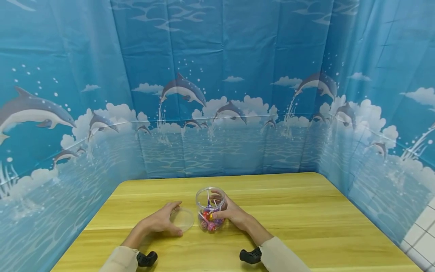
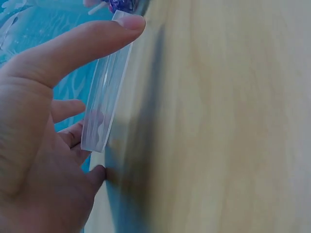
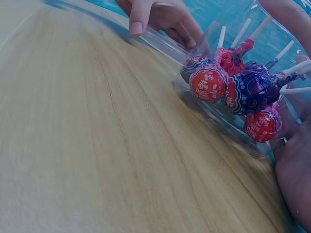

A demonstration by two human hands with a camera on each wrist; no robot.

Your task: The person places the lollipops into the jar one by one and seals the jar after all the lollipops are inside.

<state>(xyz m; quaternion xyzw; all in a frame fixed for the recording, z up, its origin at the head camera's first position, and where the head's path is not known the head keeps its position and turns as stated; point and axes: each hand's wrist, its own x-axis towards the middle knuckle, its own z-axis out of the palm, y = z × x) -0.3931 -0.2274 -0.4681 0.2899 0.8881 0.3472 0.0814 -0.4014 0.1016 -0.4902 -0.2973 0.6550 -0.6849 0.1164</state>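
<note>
A clear plastic jar [image 1: 199, 207] stands upright on the table, its top uncovered. Inside are several wrapped lollipops [image 3: 209, 84] in red, purple and pink, white sticks pointing mostly upward. My right hand [image 1: 235, 214] holds the jar from the right, thumb on the near side and fingers round the far side. Left of the jar, my left hand [image 1: 162, 220] grips a round clear lid [image 2: 104, 94] by its edge. The thumb lies at the lid's near edge, the other fingers at its far side. The lid is close above the tabletop; whether it touches cannot be told.
A yellow wood-grain table [image 1: 289, 219] reaches to a blue dolphin-print curtain [image 1: 224, 151] behind and at both sides. Black wrist-worn devices [image 1: 250, 256] sit at both cuffs. White tiles [image 1: 419, 230] show at the far right.
</note>
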